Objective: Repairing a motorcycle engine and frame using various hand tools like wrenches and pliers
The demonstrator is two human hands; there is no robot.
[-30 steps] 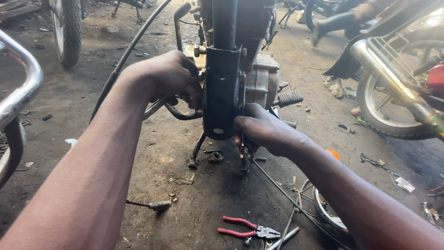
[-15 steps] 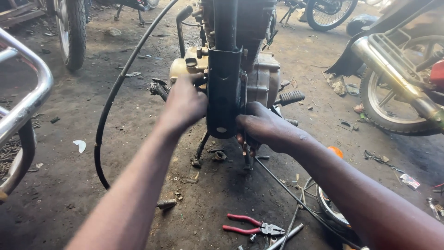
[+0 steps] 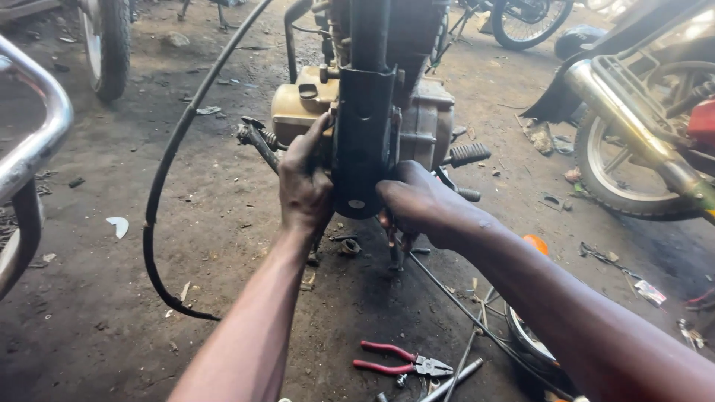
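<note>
While both hands clamp the black frame plate (image 3: 363, 141) in front of the engine (image 3: 417, 126), the left hand (image 3: 304, 182) grips its left edge and the right hand (image 3: 417, 205) its lower right, fingertips hidden behind. The motorcycle's top is cut off. Red-handled pliers (image 3: 398, 362) lie on the dirt ground (image 3: 149, 298) below.

Two bare hands meet at the centre: the left hand (image 3: 304, 186) and the right hand (image 3: 417, 202), one on each side of a single black fork bracket (image 3: 363, 141) fronting one engine block (image 3: 417, 123). Three wheels show: one tyre (image 3: 108, 45) at eleven o'clock, one (image 3: 530, 18) at one o'clock, and one spoked wheel (image 3: 633, 160) at three o'clock beside one chrome exhaust pipe (image 3: 633, 123). On the dirt floor (image 3: 186, 216) lie one pair of red-handled pliers (image 3: 402, 363) at six o'clock and one looping black cable (image 3: 160, 201) at nine o'clock, with one curved chrome bar (image 3: 33, 145) at the nine o'clock edge.
</note>
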